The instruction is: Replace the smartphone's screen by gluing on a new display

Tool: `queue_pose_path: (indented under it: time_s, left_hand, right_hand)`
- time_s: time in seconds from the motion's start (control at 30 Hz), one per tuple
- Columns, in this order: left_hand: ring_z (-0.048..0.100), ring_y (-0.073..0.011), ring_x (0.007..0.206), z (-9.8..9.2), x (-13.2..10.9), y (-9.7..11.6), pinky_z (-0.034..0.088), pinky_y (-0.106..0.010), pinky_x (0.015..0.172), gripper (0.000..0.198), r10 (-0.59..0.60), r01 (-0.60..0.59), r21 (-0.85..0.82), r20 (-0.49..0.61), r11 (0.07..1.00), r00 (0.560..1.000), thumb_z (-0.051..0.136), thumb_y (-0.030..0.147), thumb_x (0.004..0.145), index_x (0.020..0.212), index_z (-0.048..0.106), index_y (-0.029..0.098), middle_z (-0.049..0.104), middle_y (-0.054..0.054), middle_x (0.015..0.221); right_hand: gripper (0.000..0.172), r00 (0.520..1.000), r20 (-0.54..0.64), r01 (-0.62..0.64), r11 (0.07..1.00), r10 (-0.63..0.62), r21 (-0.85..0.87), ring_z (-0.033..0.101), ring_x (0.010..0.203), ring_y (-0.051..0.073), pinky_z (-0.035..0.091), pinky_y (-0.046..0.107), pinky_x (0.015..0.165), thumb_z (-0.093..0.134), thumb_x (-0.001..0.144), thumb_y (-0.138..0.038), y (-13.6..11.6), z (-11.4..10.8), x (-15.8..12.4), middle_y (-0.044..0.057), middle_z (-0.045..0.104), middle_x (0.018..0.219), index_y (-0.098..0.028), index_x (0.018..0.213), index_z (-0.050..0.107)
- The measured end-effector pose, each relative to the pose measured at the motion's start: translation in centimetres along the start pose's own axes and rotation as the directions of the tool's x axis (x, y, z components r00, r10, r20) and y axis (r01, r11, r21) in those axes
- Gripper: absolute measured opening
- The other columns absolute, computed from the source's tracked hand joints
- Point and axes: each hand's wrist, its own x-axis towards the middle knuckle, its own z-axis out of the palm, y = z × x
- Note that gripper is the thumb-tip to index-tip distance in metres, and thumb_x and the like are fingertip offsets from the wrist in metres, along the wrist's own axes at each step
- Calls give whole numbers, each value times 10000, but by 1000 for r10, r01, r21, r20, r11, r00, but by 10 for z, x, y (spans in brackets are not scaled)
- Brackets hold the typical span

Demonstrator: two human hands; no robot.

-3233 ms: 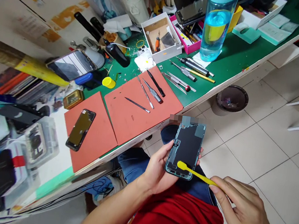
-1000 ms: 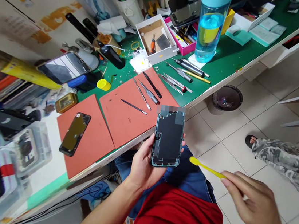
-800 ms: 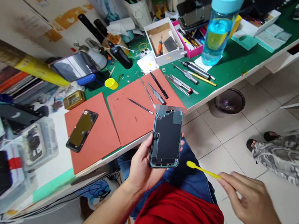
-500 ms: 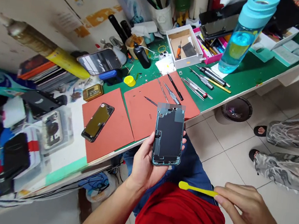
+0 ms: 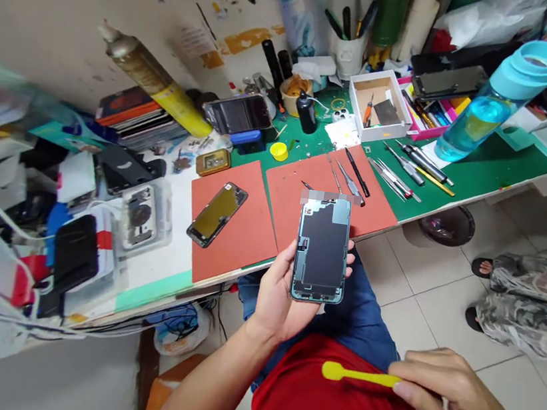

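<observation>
My left hand grips an opened phone body upright over my lap, its dark inside facing me. My right hand pinches the handle of a yellow plastic pry tool, its flat tip pointing left, well below and apart from the phone body. A detached phone screen lies face down on the left red mat on the bench.
Tweezers and drivers lie on the right red mat and green bench top. A blue water bottle, a white parts box and cluttered phones stand behind. Another person's sandalled feet are at the right; a bin sits under the bench.
The pry tool has left the phone body and dropped lower right. My left hand raised the phone body upright. The view swung left and another person's legs came in.
</observation>
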Motion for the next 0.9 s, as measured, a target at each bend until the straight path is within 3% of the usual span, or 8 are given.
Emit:
queue_pose_path:
  time_s: [0.1, 0.27, 0.33, 0.43, 0.57, 0.73, 0.83, 0.9]
  left_hand:
    - [729, -326, 1235, 1, -1, 10, 520, -461, 1135, 597, -24, 24, -34, -15, 999, 1000, 413, 469, 1095, 1463, 647, 62, 697, -216, 1440]
    - [726, -326, 1255, -5, -1, 26, 516, -488, 1160, 589, -4, 3, -30, -33, 1000, 999, 336, 440, 1111, 1380, 714, 77, 736, -189, 1387]
    - [712, -333, 1289, -11, -2, 32, 520, -497, 1169, 560, 46, -47, -34, -35, 998, 998, 337, 405, 1110, 1345, 744, 99, 737, -168, 1395]
    - [686, -340, 1337, -25, -4, 42, 527, -474, 1179, 499, 60, -63, -55, -53, 997, 997, 430, 408, 1087, 1347, 757, 134, 716, -145, 1438]
    - [649, -333, 1385, -42, -5, 56, 539, -457, 1170, 481, 73, -78, -144, -42, 987, 996, 459, 416, 1079, 1413, 727, 197, 660, -117, 1509]
    - [530, -343, 1480, -61, -6, 66, 460, -502, 1219, 485, 75, -75, -196, -7, 978, 997, 437, 415, 1093, 1514, 640, 285, 581, -71, 1572]
    - [545, -333, 1458, -75, -6, 67, 464, -485, 1200, 487, 77, -79, -225, -15, 971, 997, 454, 446, 1089, 1539, 601, 333, 573, -51, 1566]
    - [563, -329, 1439, -84, -4, 68, 485, -460, 1175, 509, 36, -40, -221, -23, 974, 999, 459, 467, 1080, 1555, 581, 329, 565, -62, 1565]
  right_hand:
    - [221, 979, -204, -44, 994, 23, -101, 801, 833, 232, 668, 282, 730, 647, 1039, -419, 20, -3, -21, 51, 821, 921, -278, 1072, 815]
    - [191, 954, -283, -131, 987, 99, -96, 822, 815, 217, 670, 224, 710, 692, 1009, -388, 39, -16, -23, 42, 838, 992, -265, 1097, 808]
    - [207, 905, -400, -202, 974, 144, -106, 794, 707, 178, 639, 203, 627, 691, 1012, -407, 36, -25, -10, 27, 831, 929, -252, 1098, 798]
    - [282, 775, -600, -380, 905, 198, -192, 716, 607, 142, 580, 222, 587, 646, 1040, -453, 36, -41, 25, 23, 799, 844, -211, 1089, 784]
    - [355, 605, -792, -546, 767, 84, -336, 744, 840, 209, 558, 303, 779, 579, 1063, -471, 67, -76, 87, 81, 792, 984, -188, 1134, 780]
    - [420, 538, -843, -588, 723, 15, -363, 695, 1024, 284, 530, 399, 927, 480, 1080, -426, 126, -120, 142, 144, 736, 1051, -164, 1238, 768]
    - [396, 511, -859, -590, 720, -18, -366, 687, 1044, 268, 525, 398, 981, 485, 1067, -427, 148, -131, 135, 121, 725, 1047, -197, 1213, 772]
    - [408, 450, -893, -626, 705, -23, -334, 694, 1045, 248, 534, 376, 974, 459, 1079, -437, 158, -131, 118, 121, 720, 1094, -200, 1214, 761]
